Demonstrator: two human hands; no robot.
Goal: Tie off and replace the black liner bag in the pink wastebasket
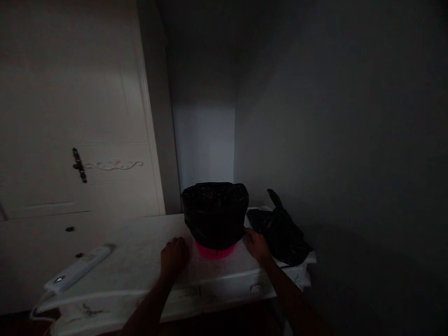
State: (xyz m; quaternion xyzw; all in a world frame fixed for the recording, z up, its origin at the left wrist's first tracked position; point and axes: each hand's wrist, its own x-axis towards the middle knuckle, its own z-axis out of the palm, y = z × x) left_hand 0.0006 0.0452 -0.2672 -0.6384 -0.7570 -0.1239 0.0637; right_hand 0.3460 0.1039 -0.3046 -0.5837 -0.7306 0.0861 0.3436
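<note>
A pink basket (214, 252) stands upright on the white dresser top (136, 247), with a black plastic bag (215, 217) lining it and folded down over most of its outside. My left hand (174, 255) rests on the dresser just left of the basket, its fingers curled; whether anything is in them is too dark to tell. My right hand (256, 243) is at the basket's right side, fingertips at the lower edge of the bag. Right of that hand lies a second black plastic bag (282, 235), bunched up with a twisted end pointing up.
A white power strip (79, 270) with a cable lies at the dresser's left end. Behind on the left is a white wardrobe (115, 121) with a dark handle (79, 165). A grey wall (336, 140) rises close on the right. The room is dim.
</note>
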